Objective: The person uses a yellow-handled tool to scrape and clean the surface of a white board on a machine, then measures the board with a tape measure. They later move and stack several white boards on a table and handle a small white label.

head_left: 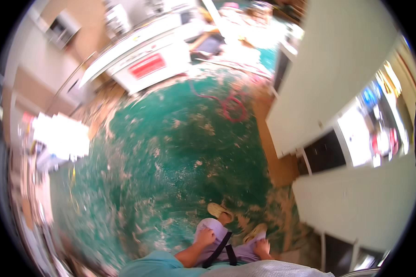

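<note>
My left hand (205, 237) hangs beside the left leg of my lavender trousers (210, 226), its fingers curled in, and nothing shows in it. On the other side, my right hand (262, 247) is close to the right trouser leg. Its fingers are blurred, and no object can be made out there. Two dark straps (218, 249) hang between my hands. Below my knees, tan clogs (218, 211) stand on the green floor (166, 161), one ahead of the other.
Pale panels (333, 74) stand along the right, beside shelves with blurred items. A white machine with a red panel (147, 66) is at the far left. White stacked sheets (62, 136) lie left. A pink hose (235, 108) coils on the dust-streaked floor ahead.
</note>
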{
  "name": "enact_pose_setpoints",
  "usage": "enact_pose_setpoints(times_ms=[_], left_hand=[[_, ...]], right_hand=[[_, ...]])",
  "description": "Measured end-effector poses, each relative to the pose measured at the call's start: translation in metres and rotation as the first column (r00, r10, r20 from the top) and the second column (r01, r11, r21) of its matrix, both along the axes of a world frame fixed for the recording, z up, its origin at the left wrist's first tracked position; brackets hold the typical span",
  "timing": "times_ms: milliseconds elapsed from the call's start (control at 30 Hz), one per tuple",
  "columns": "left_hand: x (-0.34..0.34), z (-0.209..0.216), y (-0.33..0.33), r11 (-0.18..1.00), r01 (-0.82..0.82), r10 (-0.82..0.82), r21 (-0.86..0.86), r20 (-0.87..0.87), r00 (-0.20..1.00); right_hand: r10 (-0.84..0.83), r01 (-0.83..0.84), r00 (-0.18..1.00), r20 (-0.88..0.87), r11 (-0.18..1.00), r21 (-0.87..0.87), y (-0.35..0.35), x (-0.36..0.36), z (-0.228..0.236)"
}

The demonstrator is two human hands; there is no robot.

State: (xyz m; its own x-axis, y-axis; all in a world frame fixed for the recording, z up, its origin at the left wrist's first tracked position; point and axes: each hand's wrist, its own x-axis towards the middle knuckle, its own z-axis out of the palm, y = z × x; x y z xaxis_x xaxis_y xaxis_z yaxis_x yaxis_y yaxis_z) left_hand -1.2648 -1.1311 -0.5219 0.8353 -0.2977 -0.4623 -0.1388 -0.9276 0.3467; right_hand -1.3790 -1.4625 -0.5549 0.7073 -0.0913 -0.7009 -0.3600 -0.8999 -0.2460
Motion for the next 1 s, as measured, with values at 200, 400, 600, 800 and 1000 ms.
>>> enact_pose_setpoints(times_ms=[200, 400, 600, 800, 1000], left_hand=[[0.043, -0.044, 0.137, 0.958, -0.283, 0.274, 0.045, -0.435, 0.858], [0.270, 0.017, 0.289, 0.901, -0.433, 0.409, 0.007, -0.342, 0.846], [0.487, 0.078, 0.351, 0.608, -0.664, 0.755, -0.434, 0.058, 0.653], [0.524, 0.019, 0.422, 0.693, -0.703, 0.672, -0.161, -0.210, 0.710], [0.518, 0.021, 0.502, 0.295, -0.950, 0.876, -0.100, -0.370, 0.310]], right_hand=[[0.037, -0.057, 0.978, -0.205, 0.994, -0.091, -0.030, 0.091, 0.005], [-0.091, 0.065, 0.993, 0.076, 0.954, 0.294, 0.034, 0.240, 0.085], [-0.210, 0.181, 0.978, 0.020, 0.886, 0.427, 0.087, 0.370, 0.067], [0.349, -0.345, 0.934, -0.078, 0.936, 0.066, 0.077, 0.590, 0.045], [0.506, -0.461, 0.850, 0.149, 0.850, -0.256, 0.210, 1.020, 0.064]])
